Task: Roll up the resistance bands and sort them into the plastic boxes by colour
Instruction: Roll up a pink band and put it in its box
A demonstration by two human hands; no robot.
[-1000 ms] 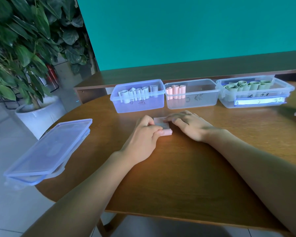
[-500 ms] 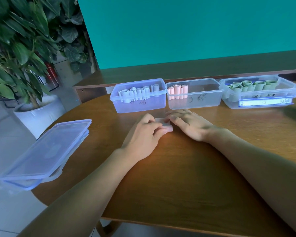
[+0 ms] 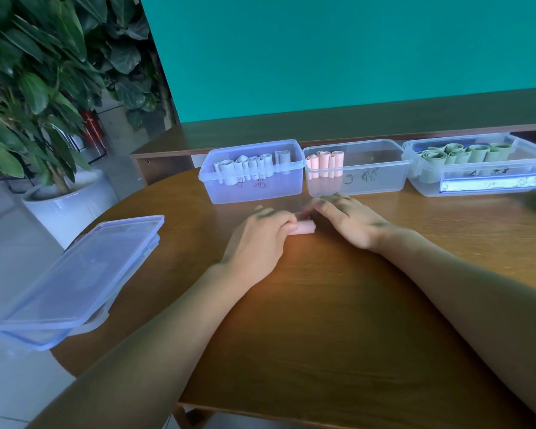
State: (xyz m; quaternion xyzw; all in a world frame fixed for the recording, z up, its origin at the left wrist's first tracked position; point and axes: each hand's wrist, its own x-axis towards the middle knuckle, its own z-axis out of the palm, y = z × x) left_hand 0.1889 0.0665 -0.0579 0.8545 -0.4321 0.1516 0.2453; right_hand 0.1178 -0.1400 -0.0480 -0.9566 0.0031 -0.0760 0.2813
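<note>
A pink resistance band (image 3: 304,227) lies rolled into a short tube on the wooden table (image 3: 322,320), between my hands. My left hand (image 3: 257,243) curls its fingers over the roll's left part. My right hand (image 3: 350,221) rests its fingertips on the band's far side, just behind the roll. Three clear plastic boxes stand in a row behind: the left box (image 3: 254,190) holds pale blue-grey rolls, the middle box (image 3: 372,181) holds pink rolls (image 3: 324,164), the right box (image 3: 477,181) holds green rolls.
Stacked clear lids (image 3: 75,283) overhang the table's left edge. A potted plant (image 3: 37,103) in a white pot stands on the floor at the left. A low wooden ledge and a teal wall run behind the boxes.
The flat part of the pink band ahead of my fingers has shrunk as the roll moved away from me toward the boxes. Both hands shifted forward with it.
</note>
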